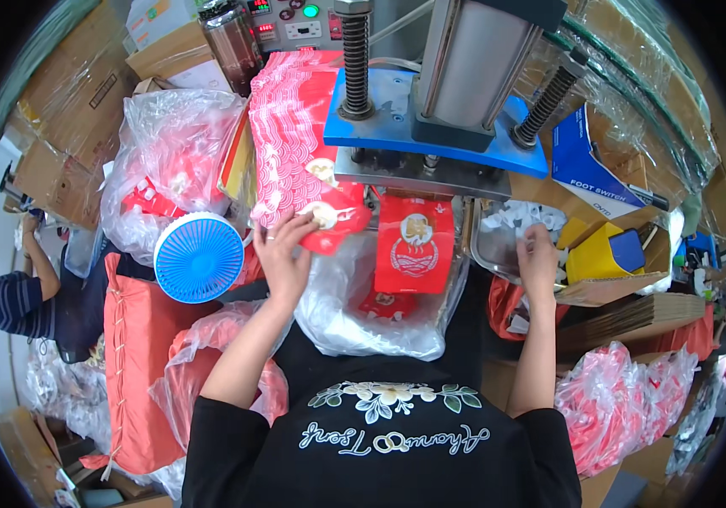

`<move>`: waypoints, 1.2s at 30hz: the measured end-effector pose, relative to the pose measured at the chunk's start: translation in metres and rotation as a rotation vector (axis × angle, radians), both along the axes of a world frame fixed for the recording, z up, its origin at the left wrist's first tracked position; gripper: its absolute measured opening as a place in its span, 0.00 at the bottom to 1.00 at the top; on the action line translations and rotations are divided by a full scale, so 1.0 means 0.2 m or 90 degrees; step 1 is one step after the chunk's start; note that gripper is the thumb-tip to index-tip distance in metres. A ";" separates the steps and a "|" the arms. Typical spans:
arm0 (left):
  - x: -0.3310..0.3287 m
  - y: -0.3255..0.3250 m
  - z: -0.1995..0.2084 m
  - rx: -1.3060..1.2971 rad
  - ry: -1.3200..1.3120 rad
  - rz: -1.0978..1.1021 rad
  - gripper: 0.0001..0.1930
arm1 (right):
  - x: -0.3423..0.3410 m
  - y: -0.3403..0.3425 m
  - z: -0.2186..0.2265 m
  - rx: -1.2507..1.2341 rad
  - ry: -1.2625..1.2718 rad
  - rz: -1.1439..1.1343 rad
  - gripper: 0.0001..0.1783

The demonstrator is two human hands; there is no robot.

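My left hand [285, 254] pinches the edge of a red printed pouch [346, 222] with a cream-and-gold round emblem, left of the press. Under and behind it lies a spread of red pouches [291, 127] with a white wave pattern. My right hand [538, 261] is at a clear plastic tub [486, 254] of small white pieces [520, 218]. Its fingers are bent together, and what they hold is too small to make out. Between my hands, another red pouch [414, 271] with a bowl drawing lies flat below the press head [422, 173]. A clear plastic bag [338, 317] hangs open beneath it.
The blue-plated press [439, 135] with spring posts stands ahead. A blue fan [199, 258] and a bag of red items [168, 169] are at left. A carton with a yellow-and-blue object [604, 254] sits at right. Another person [16, 292] works at far left.
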State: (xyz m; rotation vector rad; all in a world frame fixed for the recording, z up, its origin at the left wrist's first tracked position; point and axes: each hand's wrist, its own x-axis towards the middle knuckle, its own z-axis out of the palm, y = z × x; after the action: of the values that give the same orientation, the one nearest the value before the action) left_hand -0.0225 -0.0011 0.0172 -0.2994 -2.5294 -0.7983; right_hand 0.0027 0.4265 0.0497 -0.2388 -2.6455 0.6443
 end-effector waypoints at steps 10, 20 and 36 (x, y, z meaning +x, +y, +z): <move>0.21 0.30 0.08 0.409 -0.264 -0.109 0.05 | 0.07 -0.49 0.34 -0.125 0.053 0.333 0.09; 0.23 0.38 -0.05 0.490 -0.473 -0.263 0.12 | 0.01 -0.61 0.27 -0.240 -0.178 0.535 0.11; -0.15 0.49 0.14 0.628 -0.548 -0.127 0.16 | -0.17 -0.24 -0.04 0.069 -0.016 0.154 0.11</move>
State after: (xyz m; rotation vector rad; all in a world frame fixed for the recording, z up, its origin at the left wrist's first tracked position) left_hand -0.0531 0.0979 0.0450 0.1839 -2.3756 -2.5154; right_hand -0.0303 0.3795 0.0416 0.1065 -2.7477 0.5727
